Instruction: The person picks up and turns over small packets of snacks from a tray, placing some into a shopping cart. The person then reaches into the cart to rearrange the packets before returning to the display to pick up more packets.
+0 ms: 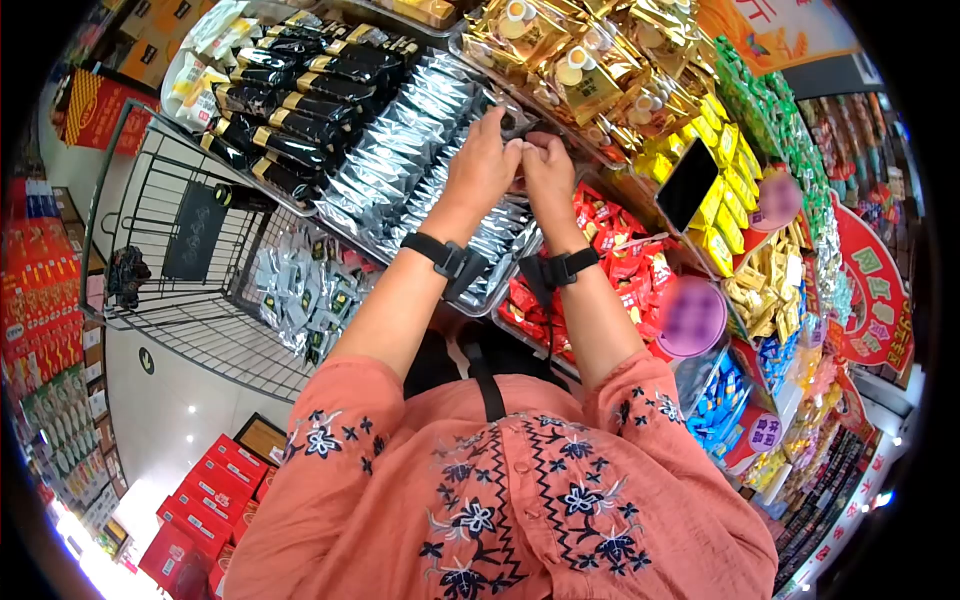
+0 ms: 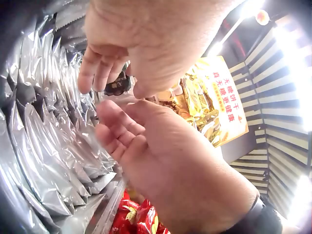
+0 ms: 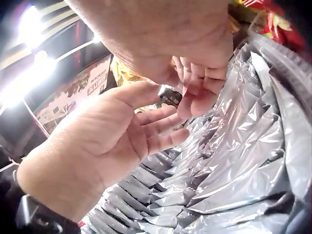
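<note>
Both hands meet over the far end of a tray of silver foil packets (image 1: 395,165), thumbs close together. The left hand (image 1: 484,165) reaches with mostly straight fingers along the tray's right side. Next to it, the right hand (image 1: 549,172) has loosely bent fingers. A small dark packet (image 2: 117,87) shows between the fingers of the two hands in the left wrist view. In the right wrist view the dark packet (image 3: 170,97) appears beside the left thumb and the right fingertips; its lower part is hidden. Silver packets (image 3: 239,165) stand in close rows beneath the hands.
A shopping cart (image 1: 175,315) holding silver packets stands at the left. Black packets (image 1: 310,100) lie left of the silver ones. Red packets (image 1: 620,255), yellow packets (image 1: 715,185) and gold packets (image 1: 600,60) fill neighbouring bins. A dark screen (image 1: 688,185) stands at the right.
</note>
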Motion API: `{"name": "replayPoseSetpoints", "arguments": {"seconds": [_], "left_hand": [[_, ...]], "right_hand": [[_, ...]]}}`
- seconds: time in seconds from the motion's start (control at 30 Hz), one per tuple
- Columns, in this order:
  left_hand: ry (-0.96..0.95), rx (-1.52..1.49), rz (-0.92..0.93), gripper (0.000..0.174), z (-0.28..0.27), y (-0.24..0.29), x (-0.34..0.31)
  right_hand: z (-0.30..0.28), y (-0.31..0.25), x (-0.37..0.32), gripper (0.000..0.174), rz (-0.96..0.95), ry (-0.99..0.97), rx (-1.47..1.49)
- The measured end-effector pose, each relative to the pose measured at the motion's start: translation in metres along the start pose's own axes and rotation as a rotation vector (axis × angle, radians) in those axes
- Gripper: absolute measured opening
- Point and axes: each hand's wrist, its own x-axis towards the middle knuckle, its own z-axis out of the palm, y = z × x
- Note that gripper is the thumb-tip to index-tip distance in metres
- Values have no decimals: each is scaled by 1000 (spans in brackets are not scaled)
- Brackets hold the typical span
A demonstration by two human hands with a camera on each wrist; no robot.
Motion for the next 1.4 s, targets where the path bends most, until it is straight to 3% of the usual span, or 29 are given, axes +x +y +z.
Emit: {"name": "replayPoseSetpoints", "arguments": {"seconds": [0.3, 0.37, 0.43, 0.5, 0.57, 0.6, 0.7, 0.77, 0.83, 0.93, 1.03, 1.17, 1.2, 1.4], "left_hand": [[18, -48, -27, 54, -10, 1, -15], [124, -94, 118, 50, -20, 0, -31], [50, -166, 52, 43, -53, 16, -57], [62, -271, -2, 25, -81, 20, -89], [37, -224, -53, 19, -107, 8, -130], [123, -192, -17, 16, -112, -7, -151], [157, -146, -328, 17, -140, -55, -213], [182, -22, -652, 19, -152, -115, -255], [204, 181, -688, 22, -163, -193, -301], [151, 563, -748, 31, -188, -270, -357], [134, 799, -906, 25, -203, -281, -374], [-247, 753, -1194, 32, -215, -283, -368], [-254, 704, -1251, 36, -216, -287, -367], [-315, 730, -1303, 36, -203, -306, -376]], "right_hand": [[-3, -10, -17, 20, 28, -57, 2], [-4, -17, -26, 17, 26, -117, 33], [-1, -19, -37, 16, 37, -195, 37], [6, -35, -58, 17, 113, -368, 49], [15, -49, -80, 18, 195, -533, 19], [23, -50, -90, 19, 233, -602, 16], [46, -50, -117, 20, 317, -850, -26], [65, -40, -131, 20, 374, -999, -47], [84, -32, -145, 23, 452, -1085, -101], [105, -20, -160, 23, 522, -1096, -166], [116, -4, -167, 22, 476, -1119, -183], [119, 2, -172, 22, 518, -1137, -263], [118, 5, -172, 24, 541, -1152, -283], [115, 23, -180, 22, 618, -1154, -271]]}}
